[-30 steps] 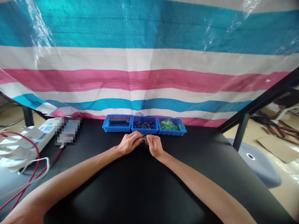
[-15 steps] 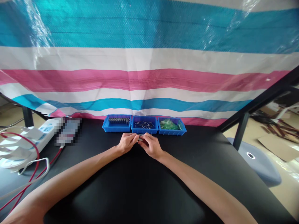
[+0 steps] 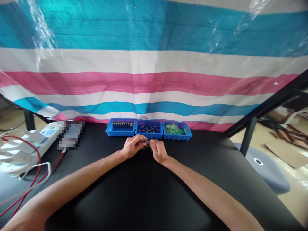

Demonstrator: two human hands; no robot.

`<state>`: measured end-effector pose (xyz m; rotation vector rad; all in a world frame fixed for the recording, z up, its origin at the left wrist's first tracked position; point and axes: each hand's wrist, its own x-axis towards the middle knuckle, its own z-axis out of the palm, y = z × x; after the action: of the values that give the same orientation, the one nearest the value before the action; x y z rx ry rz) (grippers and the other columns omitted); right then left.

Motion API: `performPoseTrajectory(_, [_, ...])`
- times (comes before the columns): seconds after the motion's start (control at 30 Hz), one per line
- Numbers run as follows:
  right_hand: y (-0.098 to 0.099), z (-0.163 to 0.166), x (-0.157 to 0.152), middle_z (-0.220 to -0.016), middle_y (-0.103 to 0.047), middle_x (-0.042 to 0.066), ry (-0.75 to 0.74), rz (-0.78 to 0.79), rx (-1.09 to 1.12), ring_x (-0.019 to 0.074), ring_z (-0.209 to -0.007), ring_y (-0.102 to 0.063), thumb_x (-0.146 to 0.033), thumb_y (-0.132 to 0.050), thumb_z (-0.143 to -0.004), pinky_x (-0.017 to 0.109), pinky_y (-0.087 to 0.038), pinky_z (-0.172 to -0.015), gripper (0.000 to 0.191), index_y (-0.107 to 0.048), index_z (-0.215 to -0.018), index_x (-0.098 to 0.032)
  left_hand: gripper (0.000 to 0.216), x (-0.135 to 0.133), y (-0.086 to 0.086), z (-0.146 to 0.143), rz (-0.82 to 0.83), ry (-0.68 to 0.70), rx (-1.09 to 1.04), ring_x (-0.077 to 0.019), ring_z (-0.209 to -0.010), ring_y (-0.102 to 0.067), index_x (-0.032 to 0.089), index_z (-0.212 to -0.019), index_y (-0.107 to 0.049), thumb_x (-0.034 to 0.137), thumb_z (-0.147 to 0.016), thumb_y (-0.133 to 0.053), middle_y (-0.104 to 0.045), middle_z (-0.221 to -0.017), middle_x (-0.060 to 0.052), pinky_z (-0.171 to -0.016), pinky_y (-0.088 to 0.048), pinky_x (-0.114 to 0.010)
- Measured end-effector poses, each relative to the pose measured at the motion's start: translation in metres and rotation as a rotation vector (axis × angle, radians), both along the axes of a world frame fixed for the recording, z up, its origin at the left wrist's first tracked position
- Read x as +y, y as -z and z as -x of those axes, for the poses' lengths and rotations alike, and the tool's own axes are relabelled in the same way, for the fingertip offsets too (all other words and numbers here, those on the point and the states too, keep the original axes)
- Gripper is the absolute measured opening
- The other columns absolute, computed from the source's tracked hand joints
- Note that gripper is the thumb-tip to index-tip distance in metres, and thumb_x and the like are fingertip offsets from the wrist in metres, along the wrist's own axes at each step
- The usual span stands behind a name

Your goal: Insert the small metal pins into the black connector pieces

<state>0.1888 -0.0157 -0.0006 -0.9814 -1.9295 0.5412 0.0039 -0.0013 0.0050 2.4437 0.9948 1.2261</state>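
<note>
Close together in front of the blue bins are my two hands. My left hand (image 3: 132, 147) is closed, its thumb and fingers pinching a small grey metal piece (image 3: 147, 141), whose exact kind is too small to tell. My right hand (image 3: 159, 152) is closed beside it, fingertips right at the piece. Thin dark slivers like pins show around the fingertips; whether the right fingers grip one is unclear. Just behind, the middle blue bin (image 3: 148, 134) holds scattered thin metal pins (image 3: 149, 129).
A left blue bin (image 3: 120, 132) holds rows of small metal cylinders (image 3: 122, 124); a right one (image 3: 178, 136) holds green pieces (image 3: 175, 129). A power strip (image 3: 49, 131), red cable (image 3: 38, 157) and pixelated phone-like object (image 3: 71, 134) lie left. Striped sheeting (image 3: 144, 83) hangs behind the black table (image 3: 144, 192).
My right fingers have drawn slightly right, away from the left ones, and more of the grey metal piece shows between the hands. The bins have stayed put.
</note>
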Motion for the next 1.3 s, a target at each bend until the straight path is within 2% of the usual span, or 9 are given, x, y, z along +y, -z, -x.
performPoseTrajectory(0.17, [-0.001, 0.001, -0.001, -0.055, -0.048, 0.000, -0.023, 0.026, 0.016, 0.0117, -0.050, -0.047, -0.038, -0.024, -0.101, 0.025, -0.035, -0.055, 0.049, -0.042, -0.059, -0.020, 0.018, 0.001, 0.000, -0.003, -0.152, 0.038, -0.021, -0.0067, -0.060, -0.056, 0.019, -0.102, -0.062, 0.028, -0.088, -0.060, -0.067, -0.084, -0.002, -0.058, -0.045, -0.016])
performPoseTrajectory(0.27, [-0.006, 0.000, -0.003, -0.058, -0.050, 0.000, 0.080, -0.014, 0.029, 0.0124, -0.054, -0.049, -0.034, -0.032, -0.099, 0.025, -0.037, -0.057, 0.043, -0.048, -0.062, -0.019, 0.014, -0.001, -0.002, -0.004, -0.162, 0.016, -0.048, -0.0062, -0.058, -0.054, 0.017, -0.098, -0.062, 0.025, -0.087, -0.062, -0.067, -0.087, -0.003, -0.056, -0.045, -0.016])
performPoseTrajectory(0.37, [-0.009, -0.001, -0.007, -0.075, -0.059, 0.004, 0.200, -0.114, 0.125, 0.0150, -0.066, -0.056, -0.027, -0.042, -0.096, 0.026, -0.044, -0.065, 0.022, -0.060, -0.087, -0.018, 0.013, -0.003, -0.005, -0.004, -0.137, -0.063, -0.086, -0.0045, -0.050, -0.048, 0.016, -0.096, -0.062, 0.025, -0.086, -0.061, -0.066, -0.084, -0.003, -0.052, -0.044, -0.016])
performPoseTrajectory(0.47, [-0.010, -0.002, -0.009, -0.083, -0.061, 0.005, 0.159, -0.182, 0.162, 0.0157, -0.071, -0.058, -0.020, -0.043, -0.093, 0.028, -0.047, -0.069, 0.023, -0.061, -0.108, -0.018, 0.015, -0.004, -0.006, -0.004, -0.110, -0.125, -0.133, -0.0040, -0.049, -0.047, 0.016, -0.096, -0.063, 0.027, -0.086, -0.061, -0.065, -0.087, -0.004, -0.052, -0.044, -0.017])
performPoseTrajectory(0.6, [-0.007, -0.002, -0.007, -0.076, -0.061, 0.004, 0.051, -0.135, 0.095, 0.0146, -0.065, -0.057, -0.015, -0.045, -0.090, 0.027, -0.047, -0.063, 0.025, -0.068, -0.098, -0.019, 0.014, -0.004, -0.005, -0.004, -0.141, -0.153, -0.139, -0.0039, -0.049, -0.046, 0.017, -0.095, -0.065, 0.027, -0.085, -0.064, -0.066, -0.090, -0.004, -0.052, -0.045, -0.017])
performPoseTrajectory(0.83, [-0.006, -0.003, -0.005, -0.074, -0.061, 0.003, 0.083, -0.103, 0.141, 0.0144, -0.064, -0.057, -0.012, -0.046, -0.087, 0.027, -0.046, -0.061, 0.025, -0.069, -0.094, -0.018, 0.018, -0.001, -0.003, -0.003, -0.091, -0.111, -0.095, -0.0054, -0.054, -0.054, 0.018, -0.102, -0.062, 0.029, -0.088, -0.059, -0.069, -0.098, -0.005, -0.058, -0.049, -0.018])
performPoseTrajectory(0.97, [-0.007, -0.003, -0.005, -0.074, -0.062, 0.004, 0.079, -0.098, 0.168, 0.0142, -0.063, -0.057, -0.012, -0.046, -0.087, 0.026, -0.045, -0.060, 0.025, -0.069, -0.093, -0.018, 0.018, 0.000, 0.002, -0.001, -0.114, -0.048, -0.015, -0.0104, -0.076, -0.067, 0.019, -0.107, -0.059, 0.027, -0.092, -0.053, -0.071, -0.095, -0.004, -0.070, -0.051, -0.018])
performPoseTrajectory(1.07, [-0.007, -0.003, -0.005, -0.075, -0.062, 0.004, 0.077, -0.100, 0.176, 0.0143, -0.063, -0.057, -0.012, -0.046, -0.087, 0.026, -0.045, -0.060, 0.024, -0.069, -0.092, -0.018, 0.016, 0.001, 0.005, 0.000, -0.158, -0.031, -0.018, -0.0117, -0.081, -0.068, 0.019, -0.105, -0.058, 0.026, -0.093, -0.051, -0.070, -0.093, -0.004, -0.069, -0.051, -0.018])
performPoseTrajectory(1.3, [-0.008, -0.002, -0.005, -0.071, -0.060, 0.003, 0.082, -0.096, 0.158, 0.0138, -0.061, -0.055, -0.013, -0.045, -0.087, 0.026, -0.044, -0.059, 0.024, -0.069, -0.091, -0.018, 0.016, 0.003, 0.007, 0.000, -0.114, -0.049, -0.047, -0.0122, -0.082, -0.067, 0.019, -0.105, -0.058, 0.027, -0.094, -0.049, -0.069, -0.091, -0.005, -0.070, -0.051, -0.019])
